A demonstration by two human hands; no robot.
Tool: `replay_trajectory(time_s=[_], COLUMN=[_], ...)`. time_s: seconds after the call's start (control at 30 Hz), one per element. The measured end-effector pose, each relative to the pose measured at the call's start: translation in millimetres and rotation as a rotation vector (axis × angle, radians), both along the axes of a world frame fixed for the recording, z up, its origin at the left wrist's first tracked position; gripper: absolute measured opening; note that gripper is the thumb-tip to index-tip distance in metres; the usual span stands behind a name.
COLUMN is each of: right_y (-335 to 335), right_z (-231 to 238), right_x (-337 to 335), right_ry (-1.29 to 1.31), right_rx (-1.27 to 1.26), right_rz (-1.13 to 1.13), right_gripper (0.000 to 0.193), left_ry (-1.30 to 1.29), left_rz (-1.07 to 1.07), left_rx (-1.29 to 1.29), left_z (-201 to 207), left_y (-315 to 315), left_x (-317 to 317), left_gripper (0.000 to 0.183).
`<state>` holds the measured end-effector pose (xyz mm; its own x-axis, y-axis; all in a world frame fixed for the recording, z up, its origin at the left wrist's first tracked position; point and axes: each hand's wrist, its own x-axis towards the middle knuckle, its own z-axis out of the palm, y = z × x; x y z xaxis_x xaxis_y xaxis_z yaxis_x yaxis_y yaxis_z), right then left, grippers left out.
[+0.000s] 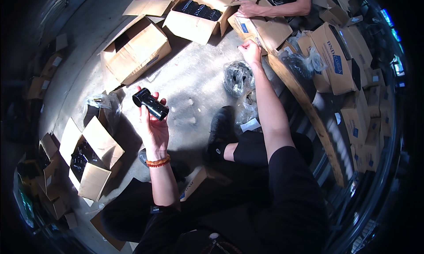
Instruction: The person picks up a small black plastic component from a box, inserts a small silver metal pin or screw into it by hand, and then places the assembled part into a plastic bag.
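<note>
A glossy black tube-like part with a wider rounded collar at one end (154,108) rests in my left hand (153,132), the fingers curled behind and around it. My right hand (251,53) reaches forward beside a cardboard box (244,28), its fingers drawn together. Whatever sits between those fingertips, if anything, is too small to make out. Just below that hand, a clear plastic bag with dark contents (237,79) lies on the floor. Near my left forearm stands an open carton (95,182) holding small black pieces.
Another person's hand (248,9) touches the box ahead. An open carton (150,46) stands ahead to the left, and another (187,26) holds rows of black parts. A curved wooden beam (309,108) runs along the right, with stacked cartons (333,60) beyond it.
</note>
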<state>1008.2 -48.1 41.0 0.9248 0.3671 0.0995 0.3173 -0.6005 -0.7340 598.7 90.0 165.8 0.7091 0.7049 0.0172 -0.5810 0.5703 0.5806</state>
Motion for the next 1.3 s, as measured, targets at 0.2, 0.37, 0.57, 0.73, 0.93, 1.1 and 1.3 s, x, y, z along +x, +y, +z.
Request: replay_trajectory(time_s=[0.2, 0.37, 0.57, 0.73, 0.93, 1.1, 1.3], right_y=[108.2, 123.0, 111.0, 122.3, 103.8, 108.3, 104.2], right_z=[125.2, 170.5, 193.7, 193.3, 201.6, 217.9, 225.2], right_x=[-116.3, -203.8, -235.0, -246.4, -237.6, -248.2, -243.4], right_ry=[0.482, 0.769, 1.006, 0.644, 0.637, 0.846, 0.816], right_rx=[0.779, 0.864, 0.776, 0.525, 0.415, 0.404, 0.297], right_rz=[0.604, 1.051, 1.046, 1.142, 1.12, 1.277, 1.277], right_gripper=[0.009, 0.014, 0.019, 0.013, 0.009, 0.026, 0.025], left_ry=[-0.024, -0.128, -0.117, -0.072, 0.028, 0.01, -0.048], left_rz=[0.044, -0.003, 0.037, 0.091, 0.06, 0.06, -0.013], left_rx=[-0.114, -0.143, -0.114, -0.099, -0.175, -0.224, -0.198], left_z=[2.2, 0.0, -1.5, 0.4, 7.4, 8.1, 9.2], left_y=[-0.9, 3.6, 9.9, 12.2, 6.2, 9.0, 5.5], left_x=[-1.5, -9.5, -13.3, -19.3, -7.2, -16.6, -20.3], left_gripper=[0.055, 0.053, 0.05, 0.049, 0.054, 0.055, 0.058])
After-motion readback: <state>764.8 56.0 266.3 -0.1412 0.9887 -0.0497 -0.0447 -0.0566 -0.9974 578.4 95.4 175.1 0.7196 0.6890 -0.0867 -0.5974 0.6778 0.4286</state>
